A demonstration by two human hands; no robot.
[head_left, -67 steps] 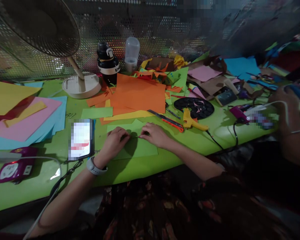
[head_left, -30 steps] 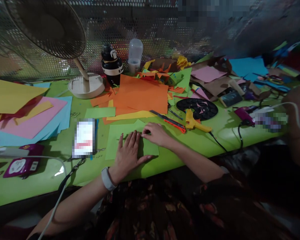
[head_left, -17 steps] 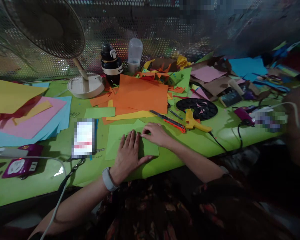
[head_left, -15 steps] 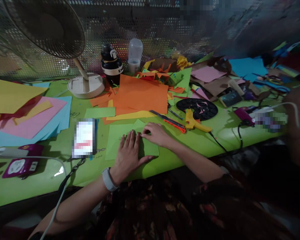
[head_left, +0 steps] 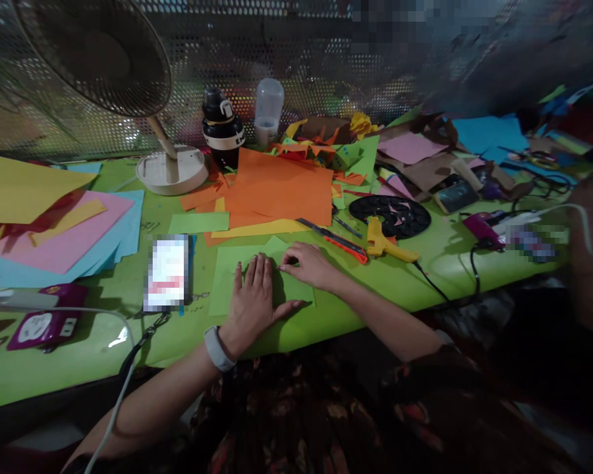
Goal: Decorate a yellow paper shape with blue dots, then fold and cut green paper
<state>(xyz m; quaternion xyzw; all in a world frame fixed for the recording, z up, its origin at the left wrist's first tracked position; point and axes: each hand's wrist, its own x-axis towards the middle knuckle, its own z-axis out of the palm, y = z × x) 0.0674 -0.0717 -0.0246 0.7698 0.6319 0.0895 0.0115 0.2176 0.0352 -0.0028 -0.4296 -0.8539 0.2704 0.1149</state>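
Note:
A sheet of light green paper (head_left: 225,280) lies on the green table near its front edge. My left hand (head_left: 254,301) rests flat on it, fingers stretched out and together, a white watch on the wrist. My right hand (head_left: 306,263) sits at the sheet's far right edge with fingers curled and pinched around a small dark thing I cannot make out, its tip on the paper just beyond my left fingertips.
A phone (head_left: 167,272) lies left of the sheet. Orange paper (head_left: 281,187), a craft knife (head_left: 333,238), a yellow glue gun (head_left: 381,240) and a black disc (head_left: 389,214) lie behind. A fan (head_left: 170,170), bottle (head_left: 222,130), pink and blue sheets (head_left: 59,240), and another person's arm (head_left: 590,257) surround.
Since 2.2 s ago my left hand has gone from curled at the paper's fold to lying flat on the sheet. In the last half second it slid slightly. The right hand stays put.

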